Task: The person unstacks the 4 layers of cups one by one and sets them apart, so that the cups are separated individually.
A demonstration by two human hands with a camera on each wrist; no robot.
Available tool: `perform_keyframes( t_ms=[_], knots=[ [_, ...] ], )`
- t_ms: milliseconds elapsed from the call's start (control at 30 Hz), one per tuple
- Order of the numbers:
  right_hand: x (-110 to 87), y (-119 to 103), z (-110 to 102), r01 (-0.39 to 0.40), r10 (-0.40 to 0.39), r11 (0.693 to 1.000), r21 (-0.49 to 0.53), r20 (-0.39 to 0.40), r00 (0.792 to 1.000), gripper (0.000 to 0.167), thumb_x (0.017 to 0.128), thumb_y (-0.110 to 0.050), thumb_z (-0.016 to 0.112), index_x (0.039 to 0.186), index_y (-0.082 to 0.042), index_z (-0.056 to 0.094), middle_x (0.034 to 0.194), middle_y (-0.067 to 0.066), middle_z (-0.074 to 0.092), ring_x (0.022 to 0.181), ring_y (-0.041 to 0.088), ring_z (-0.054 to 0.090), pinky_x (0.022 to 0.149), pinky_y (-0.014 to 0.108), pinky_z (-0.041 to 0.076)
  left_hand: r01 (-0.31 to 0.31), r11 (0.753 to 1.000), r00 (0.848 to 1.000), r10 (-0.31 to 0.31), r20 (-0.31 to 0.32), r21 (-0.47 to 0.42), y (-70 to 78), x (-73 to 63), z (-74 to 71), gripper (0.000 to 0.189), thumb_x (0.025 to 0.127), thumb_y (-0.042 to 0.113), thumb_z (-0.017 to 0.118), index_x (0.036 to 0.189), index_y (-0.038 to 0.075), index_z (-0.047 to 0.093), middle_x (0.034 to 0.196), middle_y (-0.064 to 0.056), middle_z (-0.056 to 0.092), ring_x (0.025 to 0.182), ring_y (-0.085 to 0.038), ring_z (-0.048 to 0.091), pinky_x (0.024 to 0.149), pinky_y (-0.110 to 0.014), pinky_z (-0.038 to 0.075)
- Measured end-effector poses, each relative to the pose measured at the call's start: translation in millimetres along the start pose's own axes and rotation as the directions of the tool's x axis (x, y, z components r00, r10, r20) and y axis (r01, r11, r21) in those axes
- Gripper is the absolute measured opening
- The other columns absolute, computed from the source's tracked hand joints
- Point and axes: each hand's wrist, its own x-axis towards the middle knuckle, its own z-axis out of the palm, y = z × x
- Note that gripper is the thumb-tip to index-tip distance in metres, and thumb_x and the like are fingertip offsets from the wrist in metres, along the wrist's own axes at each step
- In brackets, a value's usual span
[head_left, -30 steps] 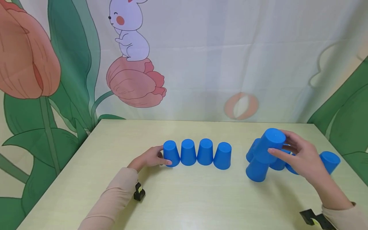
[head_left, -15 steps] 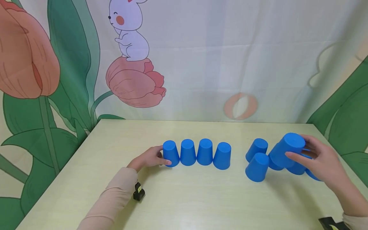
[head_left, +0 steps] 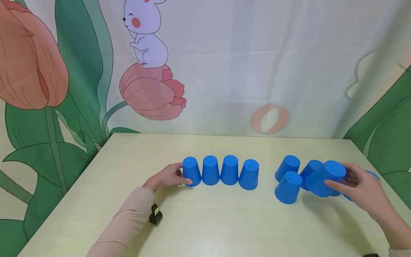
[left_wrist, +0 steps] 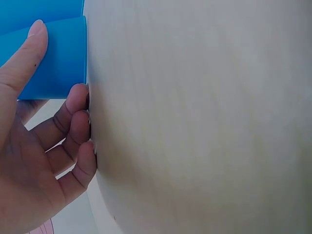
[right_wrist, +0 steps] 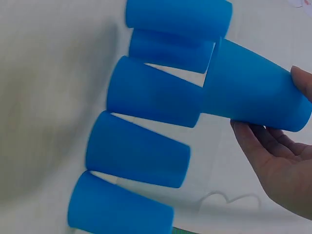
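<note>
The two hands are well apart, each gripping a cup. The right hand [head_left: 363, 187] clasps the lifted cup [head_left: 321, 181] near its narrow end, thumb and fingers on opposite sides, a grip that presumably leaves the wide rim free. The lifted cup is mouth down; the right wrist view shows its rim beside the tops of neighbouring cups, though contact cannot be told. The left hand [head_left: 167, 175] pinches the end cup [head_left: 192, 172], which stands on the table [head_left: 224, 225]; its thumb [left_wrist: 29, 53] lies against the wall, probably steadying it. Three further cups [head_left: 229, 170] extend this row rightward. Around the lifted cup stands the right-hand group, partly hidden, with one front cup [head_left: 287, 189] nearer the person. Resting on broad rims likely gives stability. All the cups are plain blue, smooth and tapered, with flat tops. Behind hangs a printed cloth [head_left: 212, 89].
</note>
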Motion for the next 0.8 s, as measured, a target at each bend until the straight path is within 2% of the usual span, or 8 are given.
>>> perform_keyframes(
  t_ms=[33, 467, 800],
  knots=[
    [-0.3, 3, 1, -0.005, 0.005, 1.000, 0.000, 0.018, 1.000, 0.066, 0.085, -0.028, 0.065, 0.128, 0.012, 0.035, 0.119, 0.037, 0.044, 0.103, 0.053, 0.048, 0.071, 0.049, 0.050, 0.001, 1.000, 1.000, -0.001, 0.000, -0.002, 0.1, 0.0, 0.0, 0.065, 0.077, 0.032, 0.073, 0.129, 0.006, 0.044, 0.083, -0.003, 0.060, 0.071, -0.018, 0.055, 0.066, -0.030, 0.047],
    [8.2, 30, 11, -0.017, 0.034, 0.996, -0.084, 0.205, 0.978, 0.075, 0.082, -0.037, 0.067, 0.125, 0.016, 0.035, 0.120, 0.040, 0.043, 0.106, 0.053, 0.046, 0.079, 0.053, 0.046, 0.007, 1.000, 1.000, -0.007, 0.008, 0.009, 0.0, 0.5, -1.9, 0.065, 0.077, 0.034, 0.072, 0.128, 0.006, 0.044, 0.087, -0.004, 0.060, 0.074, -0.017, 0.056, 0.068, -0.031, 0.047],
    [10.1, 37, 19, -0.015, 0.032, 0.998, -0.067, 0.255, 0.966, 0.070, 0.081, -0.033, 0.069, 0.123, 0.015, 0.039, 0.118, 0.038, 0.047, 0.105, 0.051, 0.049, 0.079, 0.051, 0.047, 0.019, 1.000, 1.000, -0.019, 0.003, 0.009, 2.9, 0.5, -1.1, 0.066, 0.076, 0.033, 0.073, 0.129, 0.005, 0.044, 0.089, -0.004, 0.060, 0.075, -0.017, 0.056, 0.069, -0.032, 0.048]
  ],
)
